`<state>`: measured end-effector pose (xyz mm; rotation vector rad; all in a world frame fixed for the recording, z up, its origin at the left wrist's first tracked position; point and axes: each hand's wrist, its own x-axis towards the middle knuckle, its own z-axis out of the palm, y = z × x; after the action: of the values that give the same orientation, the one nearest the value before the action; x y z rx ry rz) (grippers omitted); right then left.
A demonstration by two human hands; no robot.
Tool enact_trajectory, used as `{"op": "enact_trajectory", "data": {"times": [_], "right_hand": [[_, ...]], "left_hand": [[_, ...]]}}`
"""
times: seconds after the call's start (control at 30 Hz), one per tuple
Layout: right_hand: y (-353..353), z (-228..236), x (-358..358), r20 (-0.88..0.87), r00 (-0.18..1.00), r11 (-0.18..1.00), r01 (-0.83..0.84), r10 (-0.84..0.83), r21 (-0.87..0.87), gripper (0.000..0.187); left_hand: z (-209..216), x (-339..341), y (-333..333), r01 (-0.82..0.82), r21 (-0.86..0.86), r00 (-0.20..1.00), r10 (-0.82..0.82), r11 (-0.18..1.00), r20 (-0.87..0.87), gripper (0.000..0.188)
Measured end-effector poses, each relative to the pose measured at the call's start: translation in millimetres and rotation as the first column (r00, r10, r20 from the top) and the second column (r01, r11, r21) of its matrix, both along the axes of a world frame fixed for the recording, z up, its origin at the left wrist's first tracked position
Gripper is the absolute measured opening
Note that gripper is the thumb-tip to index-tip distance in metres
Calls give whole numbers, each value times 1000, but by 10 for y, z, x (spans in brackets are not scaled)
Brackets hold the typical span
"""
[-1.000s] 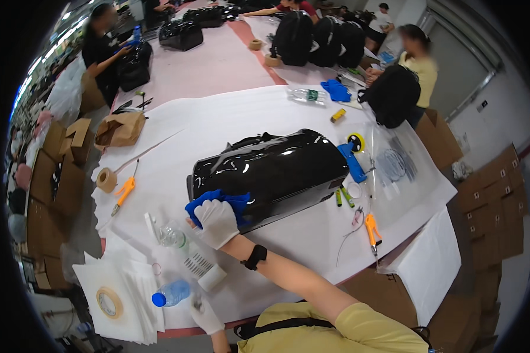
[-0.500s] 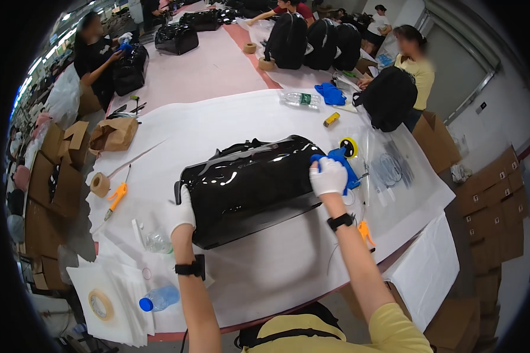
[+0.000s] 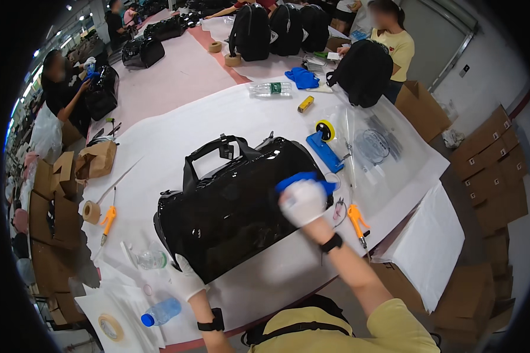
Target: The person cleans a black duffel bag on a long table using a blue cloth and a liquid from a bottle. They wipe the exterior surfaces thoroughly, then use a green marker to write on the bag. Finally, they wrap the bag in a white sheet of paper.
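Note:
A glossy black duffel bag [image 3: 235, 212] lies on the white-covered table in front of me, its carry handles standing up at the far side. My left hand [image 3: 187, 279], in a white glove, grips the bag's near left corner; some of its fingers are hidden against the bag. My right hand [image 3: 303, 203], also gloved and smeared by motion, is closed on a blue cloth [image 3: 300, 178] at the right part of the bag's shiny panel. Beyond the bag's right end lies a blue tape dispenser [image 3: 325, 152] with a yellow-rimmed roll.
Orange air blow guns [image 3: 355, 219] lie right and left of the bag. A blue-capped bottle [image 3: 161, 312], foam sheets [image 3: 126, 317] and a tape roll [image 3: 90, 212] sit at the left. Black backpacks [image 3: 362, 73] stand at the back right. Co-workers are across the table. Cardboard boxes [image 3: 492, 165] flank it.
The bag has tipped so its handles now stand up and its panel faces me. My right hand has moved left onto the panel with the blue cloth; my left hand has shifted nearer to me.

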<state>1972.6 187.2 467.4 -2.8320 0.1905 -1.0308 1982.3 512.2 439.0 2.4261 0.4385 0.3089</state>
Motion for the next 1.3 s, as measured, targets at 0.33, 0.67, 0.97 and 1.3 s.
{"op": "enact_trajectory", "data": {"times": [0.33,0.67,0.97,1.3], "right_hand": [[674,-242,-225,-107,967,967,-242,233,-76,16],[-189,379,558,-229,968,994,86,-99,-68,17],[1404,-264,-238,-57,986,981,-150,157,123,18],[2549,227,667,-215,925,947,-287,313,142,17]], "left_hand": [[-350,-244,86,30,59,977,-42,998,211,38],[-428,-472,40,42,82,917,-71,996,394,37],[-268,-333,-6,10,-37,980,-2,999,199,33],[-446,-347,179,127,-138,975,-98,982,199,31]]}}
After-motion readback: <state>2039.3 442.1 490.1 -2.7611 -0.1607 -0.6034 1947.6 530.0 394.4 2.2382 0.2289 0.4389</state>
